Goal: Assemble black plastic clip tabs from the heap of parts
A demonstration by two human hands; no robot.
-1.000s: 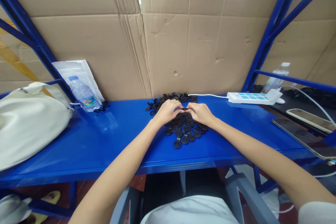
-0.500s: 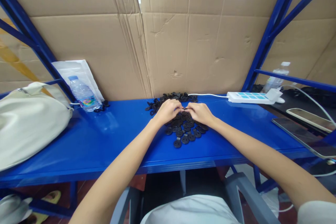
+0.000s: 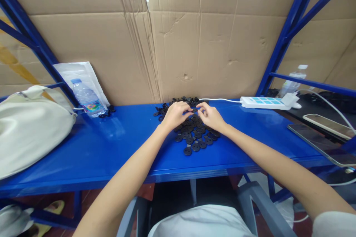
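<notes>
A heap of small black plastic discs with centre holes (image 3: 194, 137) lies on the blue metal table top (image 3: 111, 152), with more of them in a band behind it. My left hand (image 3: 175, 115) rests over the heap's far part, its fingertips pinching a small black piece (image 3: 194, 110). My right hand (image 3: 211, 117) sits just to the right, fingers curled close to that piece. Whether the right fingers grip it is hidden. Both forearms reach in from the bottom corners.
Left on the table stand a cream bag (image 3: 30, 129), a water bottle (image 3: 88, 98) and a white packet (image 3: 78, 76). A white power strip (image 3: 267, 102) lies at the back right. Two phones (image 3: 319, 144) rest on a dark surface beyond the table. Cardboard sheets and blue shelf uprights (image 3: 289, 33) surround it.
My hands have drawn slightly apart, and the fingers of my right hand have lifted off the small black piece. The view has shifted very slightly.
</notes>
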